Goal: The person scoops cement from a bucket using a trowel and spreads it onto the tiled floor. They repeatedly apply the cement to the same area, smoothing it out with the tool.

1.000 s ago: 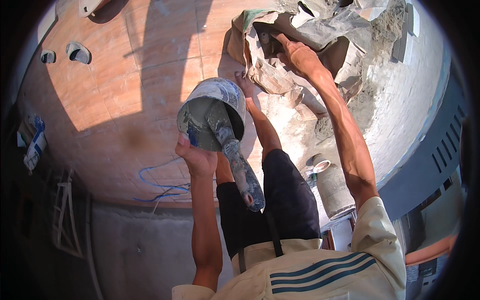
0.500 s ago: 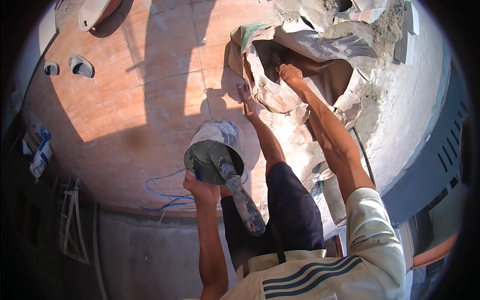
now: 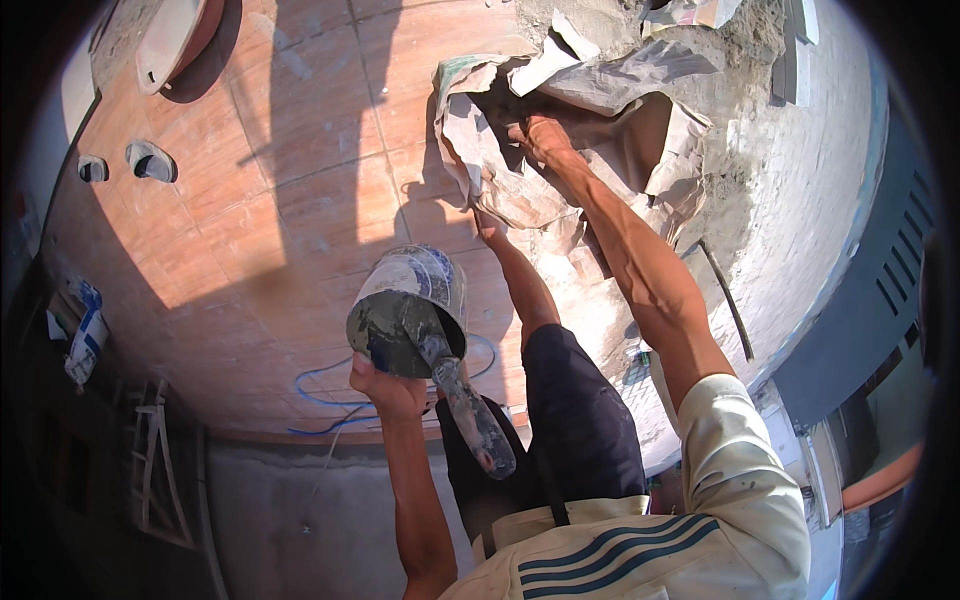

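My left hand grips a small plastic bucket from below, tilted so that its mouth faces me. Wet grey mortar coats the inside. A mortar-caked trowel leans in the bucket, its handle sticking out over my lap. My right hand reaches into an opened paper sack, fingers curled. What the fingers hold, if anything, is hidden in the sack's shadow. The sack's torn, crumpled edges stand up around my wrist.
My bare foot rests against the sack on the orange floor tiles. A blue cord loops behind the bucket. A basin lies far left, two grey round objects nearer. A whitish wall rises at right.
My right hand has moved farther into the sack, and the sack's rim has shifted around it. The bucket stays in my left hand, now slightly farther left. The whole view has shifted a little.
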Tool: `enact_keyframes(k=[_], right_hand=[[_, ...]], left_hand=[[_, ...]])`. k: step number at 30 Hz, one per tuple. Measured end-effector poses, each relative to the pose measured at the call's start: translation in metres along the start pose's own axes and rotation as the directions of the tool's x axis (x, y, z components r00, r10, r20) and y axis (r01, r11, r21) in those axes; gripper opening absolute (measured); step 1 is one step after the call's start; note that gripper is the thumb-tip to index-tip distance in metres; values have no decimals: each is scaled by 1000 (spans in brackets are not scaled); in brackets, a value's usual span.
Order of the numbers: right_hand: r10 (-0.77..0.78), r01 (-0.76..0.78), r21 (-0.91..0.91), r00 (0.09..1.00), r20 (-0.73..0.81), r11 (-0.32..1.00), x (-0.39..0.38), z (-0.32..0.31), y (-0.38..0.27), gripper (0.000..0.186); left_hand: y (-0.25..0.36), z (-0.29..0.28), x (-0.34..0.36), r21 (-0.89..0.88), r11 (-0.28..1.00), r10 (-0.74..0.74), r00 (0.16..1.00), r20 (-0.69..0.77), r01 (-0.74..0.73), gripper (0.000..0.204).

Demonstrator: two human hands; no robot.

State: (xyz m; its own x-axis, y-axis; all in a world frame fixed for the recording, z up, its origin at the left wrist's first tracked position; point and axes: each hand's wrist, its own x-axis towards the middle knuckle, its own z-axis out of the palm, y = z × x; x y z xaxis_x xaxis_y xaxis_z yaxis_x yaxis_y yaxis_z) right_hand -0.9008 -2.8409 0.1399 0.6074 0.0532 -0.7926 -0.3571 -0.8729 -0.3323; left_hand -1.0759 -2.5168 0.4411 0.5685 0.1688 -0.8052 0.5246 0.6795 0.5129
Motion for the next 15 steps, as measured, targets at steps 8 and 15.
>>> enact_keyframes(k=[8, 15], right_hand=[[-205, 178, 585, 979, -21, 792, -24, -15, 54, 40], [-76, 107, 514, 994, -82, 851, -169, -127, 19, 33]], left_hand=[[7, 3, 2, 15, 1000, -9, 999, -35, 10, 81], [15, 15, 8, 98, 995, 3, 998, 57, -8, 83]])
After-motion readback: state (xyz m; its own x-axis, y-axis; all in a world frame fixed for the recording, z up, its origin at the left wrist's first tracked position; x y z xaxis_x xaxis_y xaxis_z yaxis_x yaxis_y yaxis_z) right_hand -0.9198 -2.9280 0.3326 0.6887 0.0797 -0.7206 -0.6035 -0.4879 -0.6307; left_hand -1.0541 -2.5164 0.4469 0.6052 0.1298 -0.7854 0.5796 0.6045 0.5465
